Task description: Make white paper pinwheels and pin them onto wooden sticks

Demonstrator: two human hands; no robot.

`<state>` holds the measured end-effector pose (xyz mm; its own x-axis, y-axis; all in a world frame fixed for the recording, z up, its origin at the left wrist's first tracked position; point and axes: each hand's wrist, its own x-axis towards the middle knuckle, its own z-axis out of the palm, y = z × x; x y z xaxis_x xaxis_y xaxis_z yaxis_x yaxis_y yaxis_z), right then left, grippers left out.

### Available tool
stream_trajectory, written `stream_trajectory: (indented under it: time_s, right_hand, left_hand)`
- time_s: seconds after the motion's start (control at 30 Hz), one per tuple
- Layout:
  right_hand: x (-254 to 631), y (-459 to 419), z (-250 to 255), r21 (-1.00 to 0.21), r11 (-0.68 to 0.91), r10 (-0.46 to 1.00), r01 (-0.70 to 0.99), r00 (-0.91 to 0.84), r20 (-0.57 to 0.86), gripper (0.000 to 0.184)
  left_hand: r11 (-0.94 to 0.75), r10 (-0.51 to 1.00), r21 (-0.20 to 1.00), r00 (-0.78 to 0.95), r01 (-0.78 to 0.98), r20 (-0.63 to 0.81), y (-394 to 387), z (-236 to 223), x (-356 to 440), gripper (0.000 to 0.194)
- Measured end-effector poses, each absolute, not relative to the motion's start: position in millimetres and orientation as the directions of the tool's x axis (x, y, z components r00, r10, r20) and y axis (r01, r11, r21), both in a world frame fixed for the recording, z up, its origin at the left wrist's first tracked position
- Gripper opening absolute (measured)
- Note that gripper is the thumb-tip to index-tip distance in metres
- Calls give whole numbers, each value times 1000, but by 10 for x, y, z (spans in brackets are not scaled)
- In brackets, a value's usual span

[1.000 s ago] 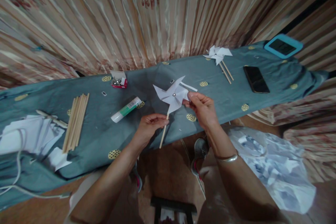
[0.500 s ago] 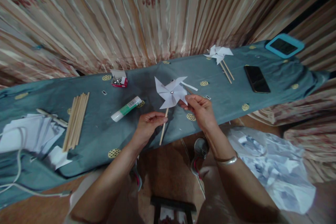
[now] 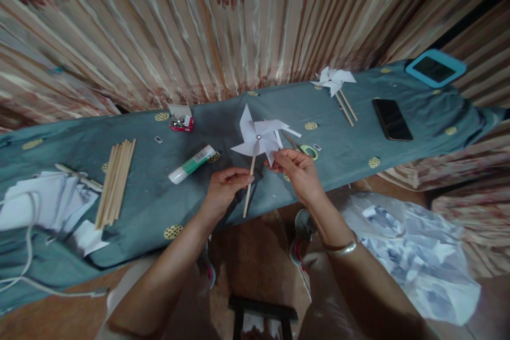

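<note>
My left hand (image 3: 229, 187) pinches the wooden stick (image 3: 247, 196) of a white paper pinwheel (image 3: 255, 135) above the table. A shiny pin head sits at the pinwheel's centre. My right hand (image 3: 297, 172) is closed at the tip of the lower right blade, thumb and forefinger on the paper. Just beyond that hand lie scissors with a light green handle (image 3: 309, 152), partly hidden by the pinwheel, and a white paper strip (image 3: 294, 132). A glue stick (image 3: 192, 164) with a green label lies left of the pinwheel.
A red box of metal pins (image 3: 181, 121), bundled wooden sticks (image 3: 115, 183) and paper sheets (image 3: 35, 199) are on the left. Finished pinwheels (image 3: 334, 82), a black phone (image 3: 392, 119) and a blue-framed device (image 3: 436, 68) lie right. A bag of paper scraps (image 3: 418, 260) stands below.
The pinwheel's blades have turned clockwise on the stick, and my right hand has moved slightly down and left with a blade tip. The green scissor handle has come into sight.
</note>
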<state>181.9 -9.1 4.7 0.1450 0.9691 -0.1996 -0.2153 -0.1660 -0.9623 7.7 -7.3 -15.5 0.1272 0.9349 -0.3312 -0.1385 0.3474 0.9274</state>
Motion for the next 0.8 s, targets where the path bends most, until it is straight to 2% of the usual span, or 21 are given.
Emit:
stream_trajectory:
  time_s: [0.8]
  right_hand:
    - [1666,-140,1,-964,-186,978,-191,60,-201,38]
  left_hand:
    - [361,931,914,120,-184,-344,-69,-146,119,27]
